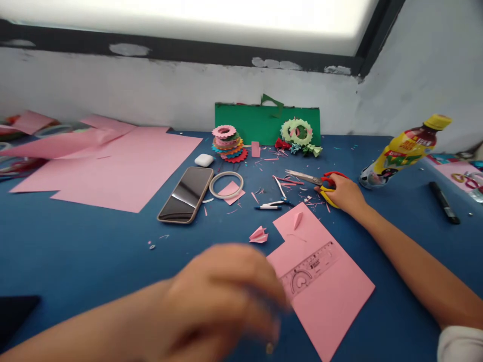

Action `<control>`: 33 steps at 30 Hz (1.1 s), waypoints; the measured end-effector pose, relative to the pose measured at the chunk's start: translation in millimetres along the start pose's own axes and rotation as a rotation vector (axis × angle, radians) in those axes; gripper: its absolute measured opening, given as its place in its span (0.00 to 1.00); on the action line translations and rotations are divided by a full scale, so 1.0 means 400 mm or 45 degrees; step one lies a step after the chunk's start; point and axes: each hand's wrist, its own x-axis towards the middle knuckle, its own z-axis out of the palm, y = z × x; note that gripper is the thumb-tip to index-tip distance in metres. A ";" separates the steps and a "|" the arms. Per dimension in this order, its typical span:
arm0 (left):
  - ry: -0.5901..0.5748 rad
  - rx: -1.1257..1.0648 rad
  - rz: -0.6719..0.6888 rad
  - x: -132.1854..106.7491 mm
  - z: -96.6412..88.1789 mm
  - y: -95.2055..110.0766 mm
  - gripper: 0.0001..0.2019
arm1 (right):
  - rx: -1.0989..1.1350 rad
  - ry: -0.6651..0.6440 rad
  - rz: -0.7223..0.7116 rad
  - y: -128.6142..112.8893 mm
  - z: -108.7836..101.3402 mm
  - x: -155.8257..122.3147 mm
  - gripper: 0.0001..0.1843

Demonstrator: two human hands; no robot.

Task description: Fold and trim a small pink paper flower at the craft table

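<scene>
My right hand (345, 195) is closed on the handles of a pair of scissors (307, 177) with red and yellow grips. The blades point left, low over the blue table, among scraps of pink paper. In the near middle my left hand (230, 296) is smeared by motion, its fingers curled downward. A tiny brownish spot shows by its fingertips, too blurred to name. Beside this hand a clear ruler (320, 261) lies on a notched sheet of pink paper (328, 306), its left end partly hidden. A small folded pink paper piece (258, 235) sits beyond the hand; another folded piece (298, 220) rests on the sheet.
Left of centre lie a phone (186, 195), a white earbud case (204, 160) and a tape roll (226, 185). Paper rings (226, 146) are stacked behind. A compass (281, 188) lies among scraps. A tilted bottle (405, 151) and black marker (444, 202) are at right; large pink sheets (124, 166) at left.
</scene>
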 end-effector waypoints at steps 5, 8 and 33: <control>-0.294 0.271 -0.563 0.089 0.002 -0.127 0.16 | 0.156 -0.161 0.042 0.025 -0.017 0.016 0.29; -0.449 0.202 -0.615 0.059 0.026 -0.181 0.13 | 0.191 -0.304 0.025 0.040 -0.031 0.022 0.27; -0.050 -0.370 -0.778 0.067 0.022 -0.173 0.05 | 0.217 0.092 -0.810 -0.174 -0.033 -0.104 0.08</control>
